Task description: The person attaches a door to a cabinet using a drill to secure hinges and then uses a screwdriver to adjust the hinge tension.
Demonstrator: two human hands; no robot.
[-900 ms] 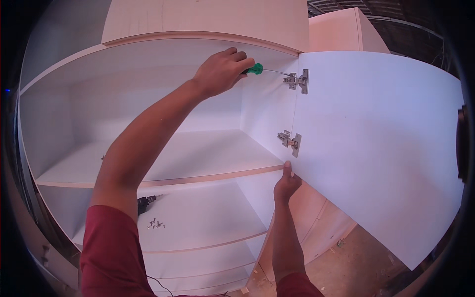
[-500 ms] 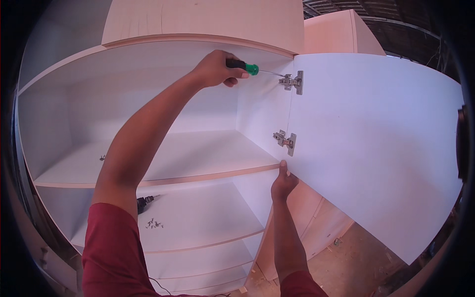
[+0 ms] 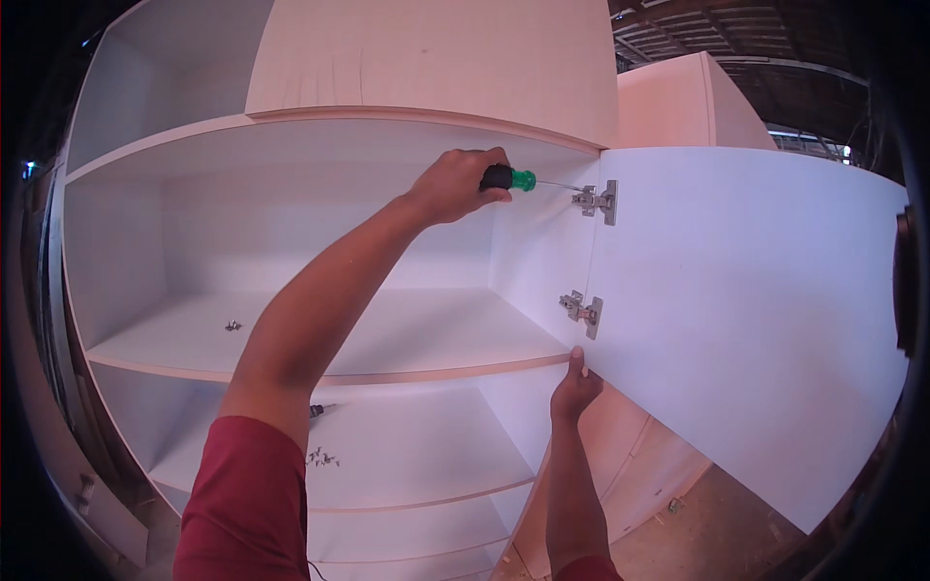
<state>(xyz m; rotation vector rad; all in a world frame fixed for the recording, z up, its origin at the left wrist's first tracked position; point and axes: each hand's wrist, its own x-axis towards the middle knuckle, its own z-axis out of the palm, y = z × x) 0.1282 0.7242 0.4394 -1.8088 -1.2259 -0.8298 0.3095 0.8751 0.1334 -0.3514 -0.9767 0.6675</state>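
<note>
My left hand [image 3: 457, 186] is closed around the black-and-green handle of a screwdriver [image 3: 521, 180]. The screwdriver's thin shaft reaches right, its tip at the upper hinge [image 3: 595, 200] where the cabinet's side wall meets the open door. Lower down on the same edge sits a second metal hinge [image 3: 583, 312]. My right hand [image 3: 575, 391] grips the bottom edge of the white cabinet door [image 3: 736, 310] close to its hinged side, thumb pointing up; its other fingers are partly hidden. The door stands swung out to the right.
Small screws [image 3: 232, 326] lie on the upper shelf [image 3: 407, 324], and several more [image 3: 323, 457] on the shelf below. A dark power tool [image 3: 318, 411] there is mostly hidden by my left arm. A closed wooden door panel [image 3: 436, 58] is above; another cabinet [image 3: 668, 102] stands behind.
The view has shifted, so the whole scene sits lower and slightly to the right. Both hands keep their holds, and the screwdriver remains at the upper hinge.
</note>
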